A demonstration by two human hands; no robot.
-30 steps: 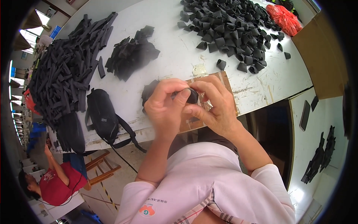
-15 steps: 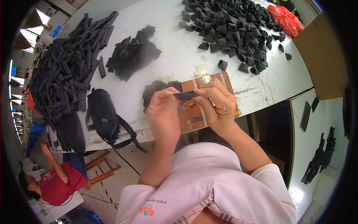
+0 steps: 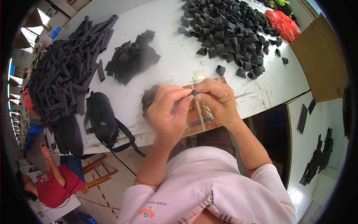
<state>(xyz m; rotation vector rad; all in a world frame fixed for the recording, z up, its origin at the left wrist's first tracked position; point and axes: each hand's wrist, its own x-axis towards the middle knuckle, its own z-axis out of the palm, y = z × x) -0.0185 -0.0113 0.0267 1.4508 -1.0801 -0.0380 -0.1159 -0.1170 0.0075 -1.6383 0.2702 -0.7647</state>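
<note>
A small piece of black fabric (image 3: 194, 93) is pinched between my two hands, above a brown board with tape strips (image 3: 201, 118). My left hand (image 3: 170, 108) closes thumb and forefinger on its left end. On the opposite end, my right hand (image 3: 218, 100) grips with thumb and curled fingers. Most of the fabric is covered by the fingertips. Just left of my left hand lies a small stack of flat black pieces (image 3: 149, 99), partly hidden by it. Farther off is a heap of black folded loops (image 3: 227, 33), with one loop (image 3: 220, 70) lying nearer the board.
Long black strips (image 3: 63, 71) pile up at the left, beside flat black pieces (image 3: 130, 58). A black pouch with a strap (image 3: 102, 119) lies by the near edge. At the right are a red plastic bag (image 3: 282, 24) and a cardboard box (image 3: 319, 59). A person in red (image 3: 57, 184) sits lower left.
My hands have drawn closer together, and less of the black fabric shows between the fingers. My left fingers now meet nearly tip to tip with the right ones.
</note>
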